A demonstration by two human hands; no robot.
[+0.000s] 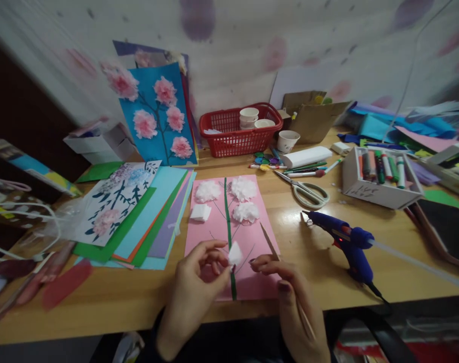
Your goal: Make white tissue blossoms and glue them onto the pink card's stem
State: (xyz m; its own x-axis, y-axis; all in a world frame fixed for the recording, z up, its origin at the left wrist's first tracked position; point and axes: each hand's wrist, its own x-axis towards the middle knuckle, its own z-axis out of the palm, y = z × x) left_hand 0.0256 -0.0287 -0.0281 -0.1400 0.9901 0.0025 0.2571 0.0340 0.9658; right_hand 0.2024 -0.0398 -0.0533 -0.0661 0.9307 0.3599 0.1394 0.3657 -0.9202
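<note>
A pink sheet [210, 242] lies in front of me with a green stem line [230, 222] and thin drawn branches. Three fluffy white tissue flowers [243, 189] sit on its upper part, and a folded stack of white tissue squares [200, 213] rests at its left. My left hand [199, 277] pinches a small white piece of tissue [235, 253] over the lower part of the sheet. In my right hand [293, 297] is a thin pointed wooden stick [270, 240], its tip angled up and left above the sheet's right edge.
Right of the sheet lie a blue glue gun [346, 239] with its cord and scissors [307, 194]. Coloured papers [149, 227] spread at left. Behind stand a red basket [233, 138] with paper cups, a blue flower picture [157, 116] and a white marker box [380, 184].
</note>
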